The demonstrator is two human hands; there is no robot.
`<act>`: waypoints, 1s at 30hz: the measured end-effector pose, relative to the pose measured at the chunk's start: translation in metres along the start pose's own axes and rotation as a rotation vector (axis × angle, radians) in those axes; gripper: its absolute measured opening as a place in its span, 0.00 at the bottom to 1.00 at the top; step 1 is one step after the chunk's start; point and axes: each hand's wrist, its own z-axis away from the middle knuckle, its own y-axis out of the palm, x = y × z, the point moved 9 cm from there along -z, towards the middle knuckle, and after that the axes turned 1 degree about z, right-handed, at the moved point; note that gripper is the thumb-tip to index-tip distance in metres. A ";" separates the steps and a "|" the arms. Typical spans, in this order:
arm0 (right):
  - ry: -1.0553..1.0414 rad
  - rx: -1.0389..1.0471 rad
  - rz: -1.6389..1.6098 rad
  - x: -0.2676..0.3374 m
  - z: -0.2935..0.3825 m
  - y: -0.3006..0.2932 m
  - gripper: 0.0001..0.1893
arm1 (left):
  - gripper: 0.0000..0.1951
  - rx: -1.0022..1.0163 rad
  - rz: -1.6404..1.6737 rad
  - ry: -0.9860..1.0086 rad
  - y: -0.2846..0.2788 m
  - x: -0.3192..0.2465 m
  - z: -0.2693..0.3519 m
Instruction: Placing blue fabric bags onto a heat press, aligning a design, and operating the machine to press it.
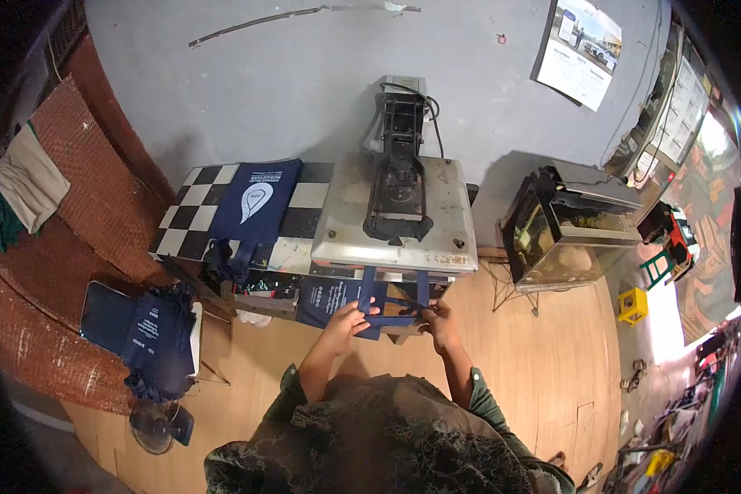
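Note:
A heat press [395,204] with a broad metal upper plate [339,210] stands on the table before me. Navy fabric straps [393,320] of a bag come out from under the plate's front edge; the rest of that bag is hidden. My left hand [344,326] has hold of the strap loop on the left, thumb and fingers around it. At the other end of the loop, my right hand [440,325] pinches the strap. Just beyond my left hand, a navy bag with white print [324,296] hangs at the table's front.
Left of the press, a printed navy tote bag [256,200] lies on the black-and-white checkered tabletop [185,216]. More navy bags [154,333] are piled on a chair, with a fan [154,426] nearby. A glass tank [568,241] stands at right, past it a yellow stool [632,307].

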 end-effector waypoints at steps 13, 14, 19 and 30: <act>0.044 0.040 -0.004 0.017 -0.048 0.010 0.16 | 0.21 -0.019 0.008 0.016 0.013 -0.029 -0.036; 0.017 -0.061 0.026 0.011 -0.062 -0.001 0.15 | 0.21 -0.056 -0.021 -0.005 0.013 -0.028 -0.043; 0.049 0.036 -0.033 0.014 -0.045 0.016 0.11 | 0.16 -0.045 -0.024 -0.019 0.000 -0.011 -0.050; -0.022 0.008 -0.014 -0.011 -0.005 -0.005 0.08 | 0.16 -0.052 -0.229 -0.023 -0.012 0.005 -0.034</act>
